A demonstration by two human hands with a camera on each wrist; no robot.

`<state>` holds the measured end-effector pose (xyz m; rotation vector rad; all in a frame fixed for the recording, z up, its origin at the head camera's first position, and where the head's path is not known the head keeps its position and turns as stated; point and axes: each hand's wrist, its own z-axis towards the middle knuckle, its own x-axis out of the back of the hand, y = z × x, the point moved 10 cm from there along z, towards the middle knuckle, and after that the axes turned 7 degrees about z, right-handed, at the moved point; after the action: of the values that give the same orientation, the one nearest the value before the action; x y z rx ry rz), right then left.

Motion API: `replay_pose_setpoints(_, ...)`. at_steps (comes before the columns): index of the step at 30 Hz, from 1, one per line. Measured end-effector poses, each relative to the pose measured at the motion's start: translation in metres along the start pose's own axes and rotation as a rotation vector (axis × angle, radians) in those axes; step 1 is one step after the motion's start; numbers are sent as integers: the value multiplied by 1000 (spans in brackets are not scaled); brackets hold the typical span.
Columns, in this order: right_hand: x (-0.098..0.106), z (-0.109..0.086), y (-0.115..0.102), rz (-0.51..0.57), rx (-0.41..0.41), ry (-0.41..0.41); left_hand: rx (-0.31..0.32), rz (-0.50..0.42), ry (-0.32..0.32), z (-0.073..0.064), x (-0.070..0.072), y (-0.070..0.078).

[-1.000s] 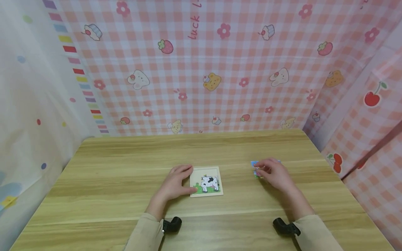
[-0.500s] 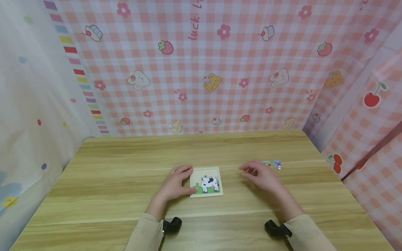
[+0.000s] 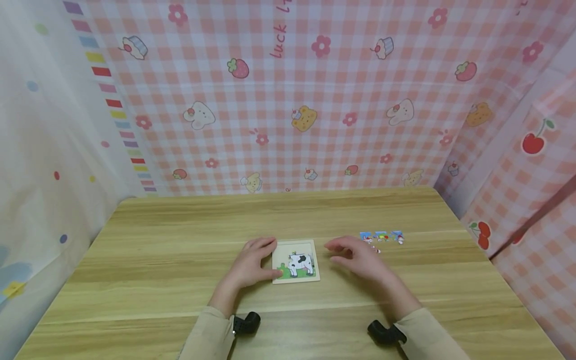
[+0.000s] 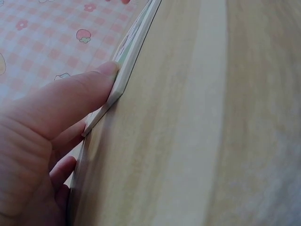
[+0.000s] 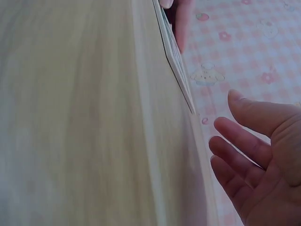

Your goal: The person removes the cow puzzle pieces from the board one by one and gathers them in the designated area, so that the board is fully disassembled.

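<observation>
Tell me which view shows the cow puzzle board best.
The head view: it looks down on the cow puzzle board, showing its face except where the left hand overlaps it. Both wrist views catch it nearly edge-on, cut off at the top.

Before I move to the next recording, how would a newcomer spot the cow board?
On the wooden table, find the left hand. It holds the left side of the cow board, a small square with a pale rim. Unlike the smaller loose pieces off to its right, it shows a black-and-white cow on green.
</observation>
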<state>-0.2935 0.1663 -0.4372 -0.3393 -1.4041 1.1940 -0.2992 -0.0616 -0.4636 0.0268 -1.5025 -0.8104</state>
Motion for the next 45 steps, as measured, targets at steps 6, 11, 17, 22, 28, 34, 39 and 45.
replay_pose_setpoints(6,-13,4,-9,-12,11,-36,0,2,-2,0,0,1)
replay_pose_setpoints(11,-22,7,-15,-8,19,-54,3,21,-3,0,-1,0)
replay_pose_setpoints(17,-31,12,-18,-19,25,-70,19,16,5,2,-2,4)
replay_pose_setpoints(22,-36,16,-19,-23,21,-83,29,30,12,5,-5,12)
replay_pose_setpoints(28,-41,22,-24,-20,33,-85,20,47,4,8,-11,21)
replay_pose_setpoints(34,-46,31,-28,-33,52,-97,30,54,15,10,-13,20)
replay_pose_setpoints(39,-52,40,-27,-62,47,-134,28,45,19,9,-13,20)
replay_pose_setpoints(45,-61,50,-23,-112,30,-187,7,45,19,10,-12,21)
